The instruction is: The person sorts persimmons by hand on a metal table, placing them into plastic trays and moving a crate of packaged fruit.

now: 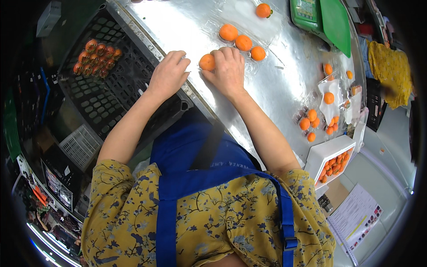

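At the metal table's near edge, my right hand point(229, 71) curls around an orange persimmon point(207, 62), its thumb below the fruit and its fingers above. Whatever lies under that palm is hidden. My left hand point(169, 74) hovers over the table's edge strip, fingers bent and thumb a little apart. Glare hides whether its fingertips pinch any clear film. Just beyond my right hand, three persimmons point(243, 43) lie in a slanting row, with clear plastic packaging point(248, 63) around them. Farther back, one more persimmon point(263, 10) rests by a white sheet point(248, 20) in clear plastic.
Below the metal table point(280, 86), left, a black plastic crate point(133, 70) holds packed persimmons point(96, 56). A green scale point(320, 20) stands at the back right. Several persimmons point(312, 115) and plastic packs are at the right, near a white box point(313, 150) with more fruit.
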Action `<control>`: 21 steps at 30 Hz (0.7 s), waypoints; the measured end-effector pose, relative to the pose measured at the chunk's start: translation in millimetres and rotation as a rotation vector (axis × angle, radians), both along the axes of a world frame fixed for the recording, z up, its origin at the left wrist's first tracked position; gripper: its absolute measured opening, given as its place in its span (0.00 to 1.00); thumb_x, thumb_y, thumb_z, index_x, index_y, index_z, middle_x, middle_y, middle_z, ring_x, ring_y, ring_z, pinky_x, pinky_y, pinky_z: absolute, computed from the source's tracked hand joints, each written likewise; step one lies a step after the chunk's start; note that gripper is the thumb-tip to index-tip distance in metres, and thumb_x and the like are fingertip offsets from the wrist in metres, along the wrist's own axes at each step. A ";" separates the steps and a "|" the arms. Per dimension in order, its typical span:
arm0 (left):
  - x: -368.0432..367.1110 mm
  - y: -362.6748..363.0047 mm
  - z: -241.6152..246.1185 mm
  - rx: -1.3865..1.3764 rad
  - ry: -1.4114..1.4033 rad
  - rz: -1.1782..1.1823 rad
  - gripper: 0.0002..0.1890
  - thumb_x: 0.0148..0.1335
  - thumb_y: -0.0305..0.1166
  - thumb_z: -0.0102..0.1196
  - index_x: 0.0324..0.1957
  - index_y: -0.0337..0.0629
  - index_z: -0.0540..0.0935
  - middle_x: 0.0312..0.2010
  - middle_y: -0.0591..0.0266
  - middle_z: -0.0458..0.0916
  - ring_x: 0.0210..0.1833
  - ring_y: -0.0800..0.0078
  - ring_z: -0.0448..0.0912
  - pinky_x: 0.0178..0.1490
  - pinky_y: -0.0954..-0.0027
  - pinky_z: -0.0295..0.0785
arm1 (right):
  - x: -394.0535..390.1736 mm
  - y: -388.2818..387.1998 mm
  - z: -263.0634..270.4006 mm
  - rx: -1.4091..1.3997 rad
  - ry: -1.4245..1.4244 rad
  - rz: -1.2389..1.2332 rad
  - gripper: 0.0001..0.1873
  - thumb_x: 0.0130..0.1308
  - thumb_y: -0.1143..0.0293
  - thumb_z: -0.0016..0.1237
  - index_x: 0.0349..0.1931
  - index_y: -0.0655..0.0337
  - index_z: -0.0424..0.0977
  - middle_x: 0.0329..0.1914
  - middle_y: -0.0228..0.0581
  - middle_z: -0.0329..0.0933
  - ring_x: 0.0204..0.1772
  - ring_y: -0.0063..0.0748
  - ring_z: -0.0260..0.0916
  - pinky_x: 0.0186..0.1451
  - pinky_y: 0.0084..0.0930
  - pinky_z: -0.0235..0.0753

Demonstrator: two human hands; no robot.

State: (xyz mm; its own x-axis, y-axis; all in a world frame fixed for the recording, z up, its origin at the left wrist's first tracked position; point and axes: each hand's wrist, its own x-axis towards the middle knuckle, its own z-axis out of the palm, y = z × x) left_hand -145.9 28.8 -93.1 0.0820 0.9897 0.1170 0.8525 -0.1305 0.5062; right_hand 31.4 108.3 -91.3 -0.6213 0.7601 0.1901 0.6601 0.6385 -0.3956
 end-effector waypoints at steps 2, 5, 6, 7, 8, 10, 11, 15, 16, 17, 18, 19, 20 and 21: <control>1.5 -0.6 2.9 -0.005 0.013 0.001 0.16 0.48 0.24 0.62 0.41 0.35 0.77 0.48 0.51 0.73 0.53 0.57 0.72 0.54 0.63 0.71 | 0.6 0.9 -2.0 -0.011 -0.003 -0.014 0.24 0.39 0.64 0.64 0.40 0.59 0.74 0.40 0.38 0.70 0.49 0.41 0.63 0.51 0.37 0.61; 2.1 -1.3 4.1 -0.007 0.007 0.001 0.16 0.48 0.23 0.62 0.41 0.35 0.76 0.49 0.51 0.73 0.54 0.56 0.71 0.54 0.62 0.71 | 1.0 1.3 -6.3 -0.018 0.021 -0.030 0.24 0.39 0.63 0.65 0.39 0.58 0.74 0.41 0.37 0.70 0.50 0.42 0.63 0.52 0.37 0.61; 2.0 -1.7 3.8 -0.007 0.003 0.000 0.16 0.48 0.23 0.62 0.41 0.35 0.76 0.49 0.52 0.72 0.54 0.55 0.71 0.54 0.61 0.71 | 0.9 1.1 -7.9 -0.020 0.035 -0.035 0.24 0.39 0.62 0.65 0.39 0.58 0.74 0.41 0.37 0.70 0.50 0.42 0.63 0.52 0.37 0.61; 2.1 -1.9 3.6 -0.009 0.002 -0.001 0.16 0.48 0.23 0.62 0.41 0.35 0.76 0.49 0.51 0.72 0.54 0.55 0.71 0.54 0.61 0.71 | 1.3 0.8 -9.7 -0.020 0.034 -0.036 0.25 0.39 0.62 0.65 0.40 0.58 0.74 0.41 0.37 0.70 0.50 0.42 0.63 0.52 0.37 0.61; 2.4 -2.0 3.5 -0.011 0.001 -0.002 0.16 0.48 0.23 0.62 0.41 0.35 0.76 0.49 0.51 0.72 0.54 0.55 0.71 0.54 0.61 0.71 | 1.9 0.3 -11.1 -0.021 0.032 -0.037 0.25 0.39 0.62 0.66 0.40 0.58 0.74 0.41 0.37 0.70 0.50 0.42 0.63 0.52 0.36 0.61; 2.2 -2.3 4.1 -0.015 0.004 -0.002 0.16 0.48 0.23 0.62 0.41 0.35 0.76 0.49 0.51 0.72 0.54 0.55 0.71 0.54 0.61 0.71 | 1.6 -0.2 -10.7 -0.023 0.033 -0.037 0.25 0.39 0.62 0.66 0.40 0.58 0.74 0.41 0.37 0.70 0.49 0.41 0.63 0.52 0.36 0.60; 2.0 -2.5 4.9 -0.016 0.007 -0.001 0.16 0.48 0.23 0.62 0.41 0.35 0.76 0.49 0.51 0.72 0.54 0.55 0.71 0.54 0.61 0.71 | 1.5 -0.9 -9.2 -0.024 0.036 -0.036 0.26 0.38 0.62 0.66 0.40 0.59 0.74 0.41 0.38 0.69 0.49 0.41 0.63 0.52 0.36 0.60; -0.5 -3.1 4.5 -0.020 0.004 -0.001 0.17 0.47 0.23 0.62 0.41 0.35 0.76 0.49 0.51 0.72 0.54 0.55 0.71 0.55 0.61 0.70 | 1.3 -1.6 -7.1 -0.026 0.049 -0.033 0.26 0.38 0.62 0.66 0.40 0.60 0.74 0.41 0.38 0.69 0.49 0.41 0.63 0.52 0.37 0.60; -1.2 -3.1 4.2 -0.016 0.003 -0.004 0.16 0.47 0.23 0.62 0.41 0.35 0.76 0.49 0.51 0.72 0.54 0.55 0.71 0.55 0.61 0.70 | 2.3 -2.0 -5.9 -0.023 0.058 -0.027 0.26 0.39 0.62 0.66 0.41 0.60 0.74 0.41 0.38 0.69 0.49 0.41 0.63 0.52 0.37 0.60; -2.6 -3.4 4.4 -0.012 0.004 -0.007 0.16 0.47 0.23 0.62 0.41 0.35 0.76 0.49 0.51 0.73 0.54 0.54 0.71 0.54 0.61 0.70 | 3.4 -3.0 -4.2 -0.018 0.068 -0.022 0.27 0.39 0.62 0.66 0.41 0.60 0.73 0.41 0.38 0.69 0.49 0.41 0.63 0.52 0.37 0.60; -1.1 -0.9 4.1 -0.004 0.001 -0.014 0.16 0.47 0.23 0.62 0.41 0.35 0.76 0.49 0.50 0.73 0.54 0.54 0.71 0.54 0.61 0.70 | 7.2 -1.6 -2.8 -0.011 0.074 -0.021 0.27 0.39 0.62 0.66 0.41 0.60 0.73 0.41 0.39 0.69 0.49 0.41 0.63 0.52 0.37 0.60; -1.4 -0.5 4.9 -0.017 0.007 -0.014 0.16 0.47 0.23 0.62 0.41 0.35 0.76 0.49 0.50 0.73 0.54 0.53 0.71 0.54 0.60 0.70 | 8.2 -1.2 -3.0 -0.003 0.101 -0.018 0.26 0.39 0.62 0.66 0.41 0.60 0.73 0.41 0.39 0.69 0.48 0.42 0.63 0.51 0.38 0.61; -4.3 -3.5 6.9 -0.029 0.015 -0.015 0.17 0.46 0.23 0.62 0.41 0.35 0.76 0.48 0.50 0.73 0.54 0.53 0.71 0.54 0.60 0.70 | 5.9 -3.2 -5.1 0.006 0.131 -0.017 0.26 0.39 0.63 0.65 0.40 0.60 0.73 0.40 0.39 0.69 0.47 0.43 0.64 0.51 0.39 0.62; -1.0 -0.3 6.3 -0.030 0.005 -0.036 0.17 0.46 0.23 0.62 0.41 0.35 0.76 0.48 0.50 0.73 0.54 0.52 0.71 0.54 0.60 0.69 | 11.1 -1.4 -7.2 0.027 0.141 -0.034 0.25 0.39 0.63 0.65 0.40 0.59 0.73 0.40 0.40 0.70 0.46 0.43 0.64 0.50 0.39 0.63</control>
